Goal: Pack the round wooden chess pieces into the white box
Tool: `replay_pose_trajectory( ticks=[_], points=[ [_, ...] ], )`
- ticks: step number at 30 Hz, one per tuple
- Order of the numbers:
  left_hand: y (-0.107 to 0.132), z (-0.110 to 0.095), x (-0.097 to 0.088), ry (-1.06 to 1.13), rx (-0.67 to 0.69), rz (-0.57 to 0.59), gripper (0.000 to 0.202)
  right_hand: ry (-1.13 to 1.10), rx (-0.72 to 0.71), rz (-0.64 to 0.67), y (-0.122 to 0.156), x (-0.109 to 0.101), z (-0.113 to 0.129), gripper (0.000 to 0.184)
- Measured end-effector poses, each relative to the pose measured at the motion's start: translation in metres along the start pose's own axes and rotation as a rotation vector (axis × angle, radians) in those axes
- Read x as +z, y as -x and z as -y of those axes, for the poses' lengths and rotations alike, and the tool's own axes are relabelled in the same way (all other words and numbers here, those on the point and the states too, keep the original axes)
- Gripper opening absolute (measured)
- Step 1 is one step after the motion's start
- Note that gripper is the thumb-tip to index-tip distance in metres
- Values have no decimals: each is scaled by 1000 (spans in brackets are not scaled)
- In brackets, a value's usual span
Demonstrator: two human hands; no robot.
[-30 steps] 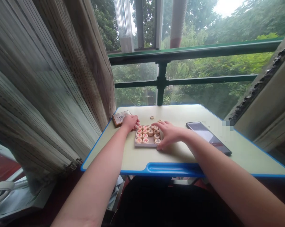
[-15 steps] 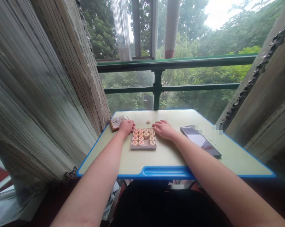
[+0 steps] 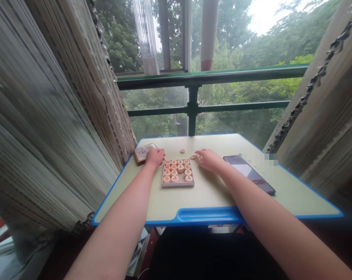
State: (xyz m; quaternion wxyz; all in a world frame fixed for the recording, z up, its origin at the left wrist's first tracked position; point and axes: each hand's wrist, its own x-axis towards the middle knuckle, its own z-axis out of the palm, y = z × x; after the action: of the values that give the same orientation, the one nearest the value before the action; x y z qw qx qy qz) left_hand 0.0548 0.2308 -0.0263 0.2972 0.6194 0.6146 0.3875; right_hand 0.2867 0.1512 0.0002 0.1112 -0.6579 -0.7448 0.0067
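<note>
Wooden Chinese chess pieces (image 3: 174,167) with red and dark characters lie in rows in a shallow white box (image 3: 178,184), with a gap toward its lower right. My left hand (image 3: 156,156) is closed at the box's upper left corner; what its fingers hold, if anything, is hidden. Just right of the box, my right hand (image 3: 206,158) curls its fingers over a few loose Chinese chess pieces (image 3: 193,157), partly covering them. One more loose Chinese chess piece (image 3: 182,151) rests on the table beyond the box, apart from both hands.
A flat patterned box lid (image 3: 142,153) lies beside and partly behind my left hand. To the right, a dark phone or tablet (image 3: 248,174) lies by my right forearm. The table (image 3: 211,190) has a blue rim and a front groove; curtains flank it, with a green railing (image 3: 222,79) behind.
My right hand has shifted a little right from the box's edge, and its fingers have curled. Loose pieces now show under them. My left hand stays at the box's corner.
</note>
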Motion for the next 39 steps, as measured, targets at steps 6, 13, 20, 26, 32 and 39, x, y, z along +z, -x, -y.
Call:
replay_pose_trajectory(
  ticks=[6,13,20,26,32,39],
  points=[
    [-2,1,2,-29,8,3,28,32,71,37,4,-6,-1,37],
    [0,-1,2,-38,46,20,27,64,7,12,4,-3,-1,31],
    [1,-1,1,-38,63,27,27,44,79,-7,0,-3,-8,25],
    [-3,2,3,-62,99,24,26,2,117,-7,0,-4,-9,38],
    [-4,5,3,-105,158,18,26,12,150,9,1,-7,-5,26],
    [0,1,2,-148,189,21,26,-9,165,10,1,-9,-2,30]
  ],
)
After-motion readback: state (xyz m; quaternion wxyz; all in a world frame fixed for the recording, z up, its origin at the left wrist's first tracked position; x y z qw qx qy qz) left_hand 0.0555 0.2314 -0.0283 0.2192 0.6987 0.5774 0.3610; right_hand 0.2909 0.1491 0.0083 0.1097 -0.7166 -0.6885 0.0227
